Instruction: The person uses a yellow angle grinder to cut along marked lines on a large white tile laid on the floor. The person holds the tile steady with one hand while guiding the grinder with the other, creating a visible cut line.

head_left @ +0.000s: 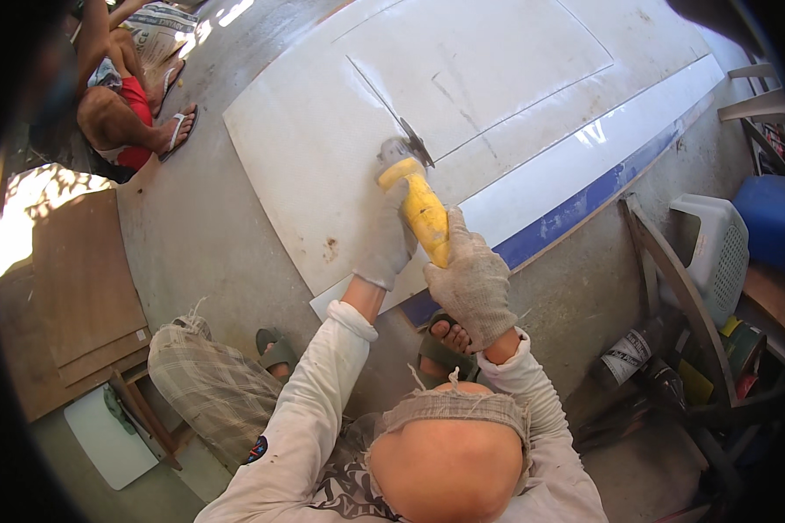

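Note:
A yellow angle grinder (426, 216) is held in both of my gloved hands over a large pale sheet (296, 148). My right hand (473, 283), in a dusty knit glove, wraps round the rear of its body. Closer to the tool's head, my left hand (385, 240) grips its side, slightly blurred. The dark cutting disc (417, 142) stands at the sheet's surface, at the near end of a dark cut line (371, 80) with white dust beside it. Other lines mark a rectangle on the sheet.
A white strip and a blue strip (576, 212) lie along the sheet's right edge. Another person's sandalled foot (179, 131) rests at the upper left. Brown boards (87, 279) lie on the left. A grey plastic stool (715, 253), a blue container (769, 218) and bottles (628, 353) crowd the right.

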The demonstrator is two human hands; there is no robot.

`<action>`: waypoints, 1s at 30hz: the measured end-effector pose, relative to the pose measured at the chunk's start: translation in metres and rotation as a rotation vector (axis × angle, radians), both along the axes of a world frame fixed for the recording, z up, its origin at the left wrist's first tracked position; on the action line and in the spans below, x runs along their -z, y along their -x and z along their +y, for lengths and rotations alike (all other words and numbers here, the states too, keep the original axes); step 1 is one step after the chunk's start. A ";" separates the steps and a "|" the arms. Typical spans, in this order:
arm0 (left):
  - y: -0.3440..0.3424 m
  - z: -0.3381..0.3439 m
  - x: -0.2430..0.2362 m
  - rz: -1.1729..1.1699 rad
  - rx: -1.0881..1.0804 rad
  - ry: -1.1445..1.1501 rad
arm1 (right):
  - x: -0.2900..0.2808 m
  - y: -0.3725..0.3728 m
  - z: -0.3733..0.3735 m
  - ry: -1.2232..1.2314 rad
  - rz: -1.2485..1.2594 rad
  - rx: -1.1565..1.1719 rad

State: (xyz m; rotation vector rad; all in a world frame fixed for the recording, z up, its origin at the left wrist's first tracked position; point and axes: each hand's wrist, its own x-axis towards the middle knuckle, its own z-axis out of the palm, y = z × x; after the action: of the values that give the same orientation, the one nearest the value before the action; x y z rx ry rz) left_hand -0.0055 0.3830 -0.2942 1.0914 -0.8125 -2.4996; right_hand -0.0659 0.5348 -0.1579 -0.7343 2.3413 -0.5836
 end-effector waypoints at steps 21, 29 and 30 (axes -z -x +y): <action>0.004 -0.001 -0.017 -0.045 0.026 -0.060 | -0.003 -0.002 -0.004 0.006 0.003 0.016; 0.003 0.000 -0.021 -0.008 0.035 -0.069 | 0.002 0.000 -0.003 0.062 -0.006 0.023; 0.004 0.000 -0.021 -0.012 0.031 -0.087 | 0.002 0.000 -0.002 0.061 -0.014 0.036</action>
State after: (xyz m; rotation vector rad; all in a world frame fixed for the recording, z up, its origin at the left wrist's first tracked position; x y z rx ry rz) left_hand -0.0094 0.3825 -0.2736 1.1317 -0.7352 -2.5784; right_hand -0.0657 0.5323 -0.1596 -0.7151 2.3371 -0.6768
